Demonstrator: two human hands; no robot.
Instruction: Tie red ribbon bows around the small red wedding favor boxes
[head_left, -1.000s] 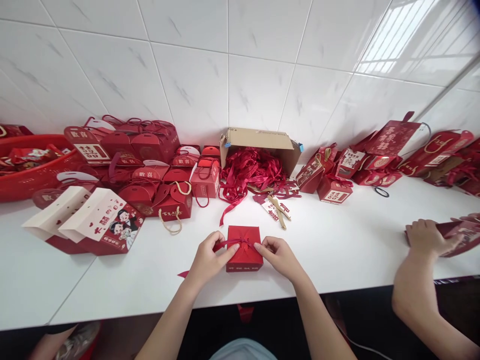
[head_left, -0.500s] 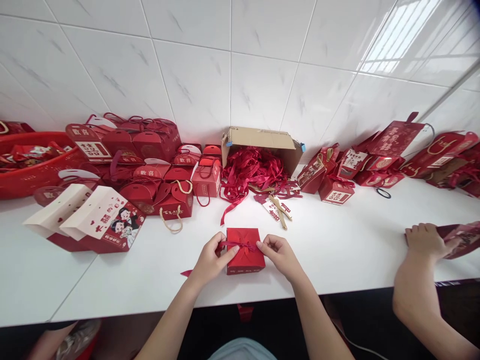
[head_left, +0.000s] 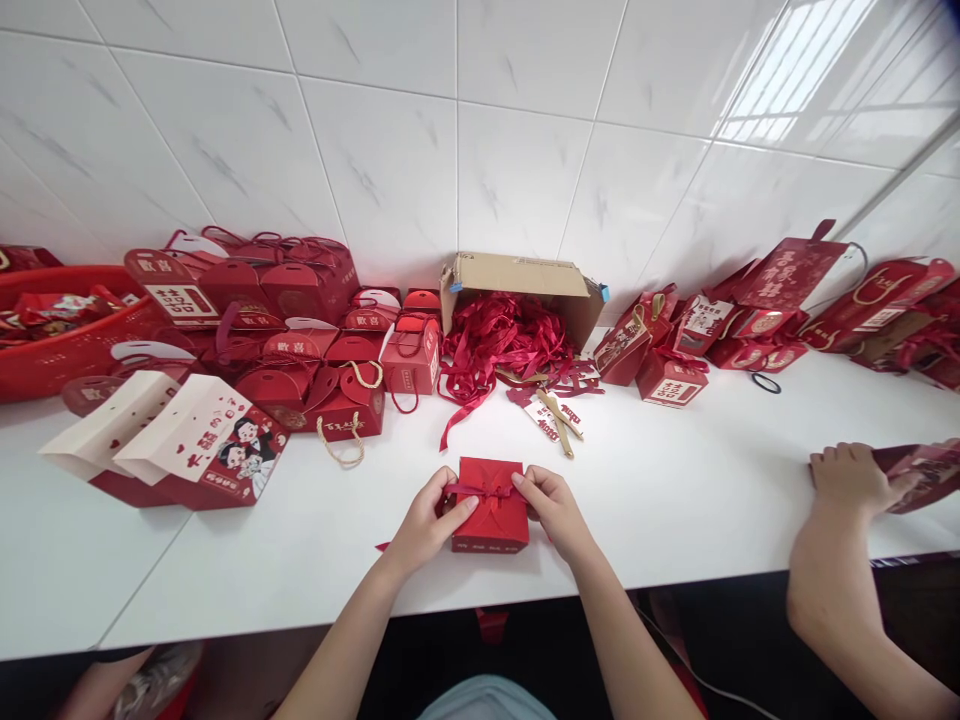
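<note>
A small red gift box (head_left: 491,525) rests on the white table close in front of me. Across its top runs a dark red ribbon (head_left: 491,491), crossed at the middle of the lid. My left hand (head_left: 436,515) pinches the ribbon at the box's left edge, thumb lying on the lid. On the other side, my right hand (head_left: 551,503) pinches the ribbon between thumb and finger at the upper right edge. A ribbon tail sticks out left of my left hand. Both hands' remaining fingers are curled and partly hidden.
A cardboard box (head_left: 525,272) spills red ribbons (head_left: 510,340) behind, with paper tags (head_left: 547,415) in front. Red gift boxes (head_left: 345,400) crowd the left, near a red basket (head_left: 75,350). At right, another person's hand (head_left: 855,480) holds a dark red box (head_left: 926,475).
My right hand has drawn the ribbon slightly, and a tail now shows to its right. The tail at left looks shorter. The view has shifted a little.
</note>
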